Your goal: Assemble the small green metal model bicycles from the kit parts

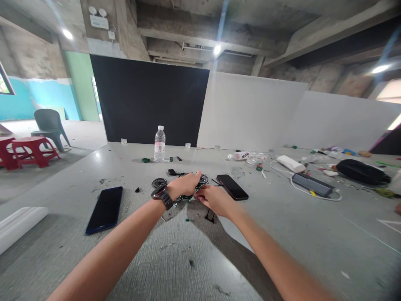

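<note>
A small model bicycle with green parts and black spoked wheels (pixel 159 182) lies on the grey table in the middle of the head view. My left hand (pixel 185 184), with a black watch on the wrist, reaches over it from the left, its fingers closed on the bicycle near the right wheel (pixel 203 179). Just right of it my right hand (pixel 213 198) has its fingers pinched together at the bicycle's lower right side. The fingertips partly hide what they touch. A small black part (pixel 210 216) lies below my right hand.
A dark phone (pixel 104 210) lies at the left, another phone (pixel 232 187) right of the hands. Behind stands a plastic bottle (pixel 159 144). To the right are a power bank (pixel 312 184), a white device (pixel 290 164) with cable and a black case (pixel 362 172). Small scraps lie scattered.
</note>
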The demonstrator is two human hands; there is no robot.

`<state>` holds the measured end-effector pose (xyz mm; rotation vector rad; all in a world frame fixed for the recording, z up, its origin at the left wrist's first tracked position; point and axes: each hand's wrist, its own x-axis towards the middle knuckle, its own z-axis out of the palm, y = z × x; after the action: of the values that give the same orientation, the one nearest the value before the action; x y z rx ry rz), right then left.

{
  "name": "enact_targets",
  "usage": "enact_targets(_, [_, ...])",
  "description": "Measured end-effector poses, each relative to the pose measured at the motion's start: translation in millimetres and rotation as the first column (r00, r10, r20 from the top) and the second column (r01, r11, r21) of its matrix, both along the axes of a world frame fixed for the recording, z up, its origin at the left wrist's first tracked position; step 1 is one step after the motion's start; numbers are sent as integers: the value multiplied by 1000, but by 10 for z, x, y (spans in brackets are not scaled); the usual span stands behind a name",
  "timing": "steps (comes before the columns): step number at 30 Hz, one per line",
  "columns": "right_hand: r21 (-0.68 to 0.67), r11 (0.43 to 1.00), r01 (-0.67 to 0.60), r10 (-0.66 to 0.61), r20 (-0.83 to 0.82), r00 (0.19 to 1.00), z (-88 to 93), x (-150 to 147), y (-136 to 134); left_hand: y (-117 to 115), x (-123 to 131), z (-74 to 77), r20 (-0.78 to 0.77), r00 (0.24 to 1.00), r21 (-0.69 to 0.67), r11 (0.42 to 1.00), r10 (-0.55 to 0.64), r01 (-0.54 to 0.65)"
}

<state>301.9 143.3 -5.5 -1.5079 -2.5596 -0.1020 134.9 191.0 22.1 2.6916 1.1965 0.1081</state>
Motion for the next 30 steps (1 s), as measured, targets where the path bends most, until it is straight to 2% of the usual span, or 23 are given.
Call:
enact_targets(7, [124,989,77,-46,-237,970,95,288,114,-5,5,-6,-3,1000,-3,1000,8,-8])
enact_targets(14, [120,987,103,-39,-446,894,-34,140,149,-24,24,-16,3,1000,18,999,31,-31])
enact_targets(23, [-11,984,176,-142,-641,754,-156,55,161,25,25,-46,4,998,11,998,65,-65])
enact_targets(30, [-73,980,185,-185,-676,714,-158,-19,133,13,35,-50,16,996,16,996,87,-87])
